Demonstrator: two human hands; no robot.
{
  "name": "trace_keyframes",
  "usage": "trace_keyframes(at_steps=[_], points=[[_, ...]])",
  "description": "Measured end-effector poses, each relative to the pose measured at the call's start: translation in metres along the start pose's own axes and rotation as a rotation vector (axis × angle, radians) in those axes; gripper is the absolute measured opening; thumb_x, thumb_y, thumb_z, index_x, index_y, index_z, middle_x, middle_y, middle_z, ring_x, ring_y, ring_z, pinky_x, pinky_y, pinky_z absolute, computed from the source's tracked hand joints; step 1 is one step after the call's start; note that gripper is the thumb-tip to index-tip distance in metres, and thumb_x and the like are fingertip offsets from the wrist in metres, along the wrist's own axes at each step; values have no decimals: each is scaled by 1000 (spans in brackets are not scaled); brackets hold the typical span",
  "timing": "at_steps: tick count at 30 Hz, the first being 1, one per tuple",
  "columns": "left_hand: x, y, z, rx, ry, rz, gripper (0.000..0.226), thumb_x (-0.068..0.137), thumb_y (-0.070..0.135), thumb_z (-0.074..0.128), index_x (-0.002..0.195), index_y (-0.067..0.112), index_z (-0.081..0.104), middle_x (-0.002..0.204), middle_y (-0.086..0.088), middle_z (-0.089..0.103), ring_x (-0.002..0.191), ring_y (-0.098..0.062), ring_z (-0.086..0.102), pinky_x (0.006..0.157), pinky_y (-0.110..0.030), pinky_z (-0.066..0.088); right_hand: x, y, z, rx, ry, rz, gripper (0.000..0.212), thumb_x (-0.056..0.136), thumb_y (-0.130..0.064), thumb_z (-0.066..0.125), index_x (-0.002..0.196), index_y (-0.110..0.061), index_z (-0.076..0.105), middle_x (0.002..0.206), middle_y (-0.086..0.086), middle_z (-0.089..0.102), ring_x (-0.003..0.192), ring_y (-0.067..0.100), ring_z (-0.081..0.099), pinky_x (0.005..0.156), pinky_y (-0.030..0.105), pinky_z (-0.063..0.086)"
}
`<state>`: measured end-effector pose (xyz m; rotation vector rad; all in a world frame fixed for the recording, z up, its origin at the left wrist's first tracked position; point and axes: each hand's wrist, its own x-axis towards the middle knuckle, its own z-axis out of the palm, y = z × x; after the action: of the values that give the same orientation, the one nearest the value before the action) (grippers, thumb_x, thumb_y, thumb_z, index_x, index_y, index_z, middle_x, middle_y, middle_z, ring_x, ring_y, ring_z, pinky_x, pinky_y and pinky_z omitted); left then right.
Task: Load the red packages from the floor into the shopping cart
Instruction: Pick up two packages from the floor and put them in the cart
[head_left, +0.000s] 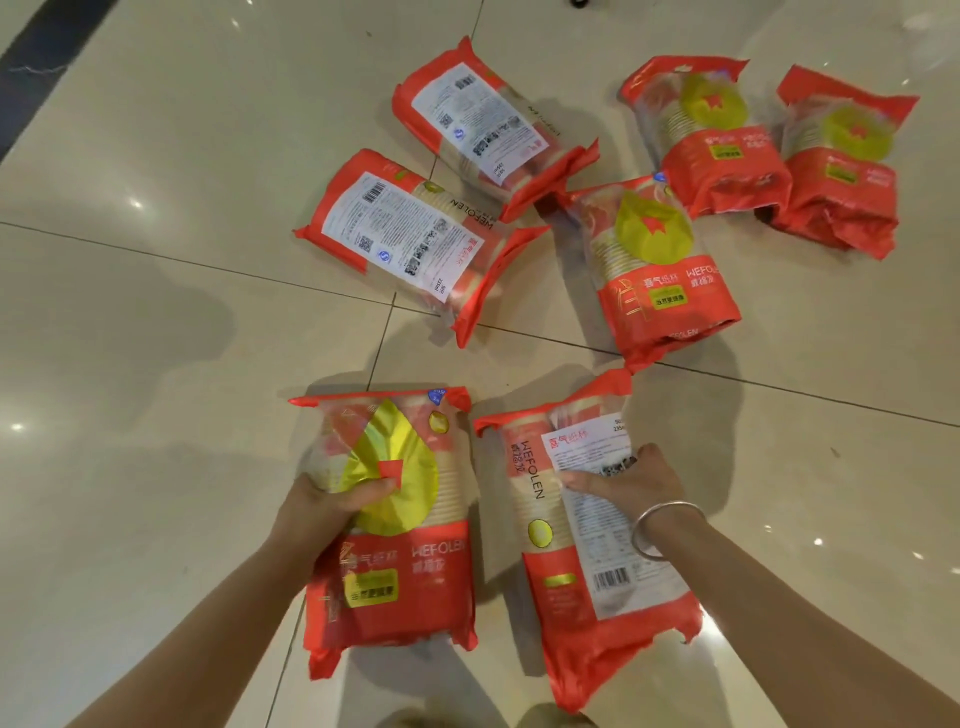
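Nearest the camera, the person's two forearms reach down over the tiled floor (156, 364), each hand gripping one red package.

Left hand (332, 501): fingers curled shut around the upper half of the left package (389, 519), thumb pressed on the yellow leaf emblem. This pack faces front side up, its lower end trailing back under the wrist.

Right hand (623, 478): closed over the right package (587, 545), fingers spread on the white label panel, a silver bangle (660, 530) on the wrist. This pack shows its back.

Beyond the fingertips, five further packs lie on the floor: two label-up packs (410, 234) ahead of the left hand, one front-up pack (654, 270) ahead of the right hand, and a pair (779, 140) further out to the right of it. The shopping cart is not in view.

Procedure, as judged: the step in hand is lifting both packs. The film wrapping looks slippery and the contents stacked, so grip across the middle, not the crimped end. Keep each pack level while rising. Turn to locate the cart before releasing. Lay them flat, leaving room for the remaining five.
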<state>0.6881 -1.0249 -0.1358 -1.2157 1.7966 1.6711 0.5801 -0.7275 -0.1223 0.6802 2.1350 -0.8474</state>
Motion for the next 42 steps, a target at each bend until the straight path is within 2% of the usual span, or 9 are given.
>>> trace_keyframes(at_steps=[7, 11, 15, 20, 24, 26, 36, 40, 42], points=[[-24, 47, 6, -80, 55, 74, 49, 65, 17, 88, 108, 13, 65, 92, -7, 75, 63, -10, 73, 48, -19, 52, -34, -30, -18, 258, 57, -77, 80, 50, -42, 95, 107, -10, 48, 97, 5, 67, 84, 21, 67, 65, 32, 53], [-80, 111, -6, -70, 19, 137, 44, 61, 18, 89, 100, 16, 70, 86, -3, 78, 73, -18, 75, 52, -21, 54, -95, -68, -63, 362, 58, -117, 75, 56, -40, 93, 108, -8, 50, 96, 4, 67, 80, 18, 66, 54, 25, 47], [-158, 191, -22, -85, 17, 189, 41, 65, 17, 87, 100, 21, 65, 77, 7, 76, 69, -9, 73, 48, -16, 52, -174, -108, -126, 414, 73, -173, 87, 40, -51, 93, 110, -9, 63, 94, 1, 75, 80, 16, 73, 63, 26, 57], [-276, 301, -47, -41, -51, 195, 86, 41, 39, 91, 118, 17, 60, 101, -2, 75, 81, -17, 74, 62, -28, 56, -297, -156, -224, 418, 54, -164, 99, 29, -62, 90, 110, -12, 63, 94, 2, 75, 80, 20, 75, 73, 40, 62], [-385, 390, -66, -37, -57, 207, 59, 60, 23, 90, 110, 20, 59, 98, -3, 72, 79, -19, 71, 54, -26, 55, -413, -188, -308, 381, -49, -232, 81, 43, -48, 93, 109, -8, 66, 93, 5, 77, 79, 18, 76, 71, 39, 63], [-437, 428, -74, -28, -58, 215, 43, 67, 19, 86, 97, 27, 56, 94, 0, 70, 75, -16, 68, 47, -22, 54, -466, -200, -347, 365, -60, -241, 94, 36, -53, 94, 112, -8, 64, 96, 6, 77, 83, 21, 76, 75, 43, 62], [-614, 549, -86, 17, -272, 405, 65, 40, 37, 85, 98, 29, 58, 96, -1, 72, 77, -17, 71, 62, -28, 53, -659, -215, -456, 505, 215, -355, 100, 28, -55, 95, 112, -9, 62, 97, 5, 76, 84, 22, 75, 75, 45, 61], [-657, 575, -81, 80, -369, 490, 80, 33, 42, 87, 107, 25, 59, 99, -4, 73, 78, -20, 73, 66, -31, 55, -724, -201, -472, 589, 356, -405, 65, 57, -35, 91, 110, -11, 62, 95, -1, 75, 82, 14, 72, 64, 26, 56], [-679, 584, -73, 111, -429, 553, 78, 40, 37, 87, 112, 22, 61, 97, -3, 75, 71, -16, 74, 58, -27, 55, -754, -186, -478, 629, 410, -407, 52, 67, -25, 87, 110, -9, 63, 96, -1, 75, 85, 12, 71, 73, 29, 58]])
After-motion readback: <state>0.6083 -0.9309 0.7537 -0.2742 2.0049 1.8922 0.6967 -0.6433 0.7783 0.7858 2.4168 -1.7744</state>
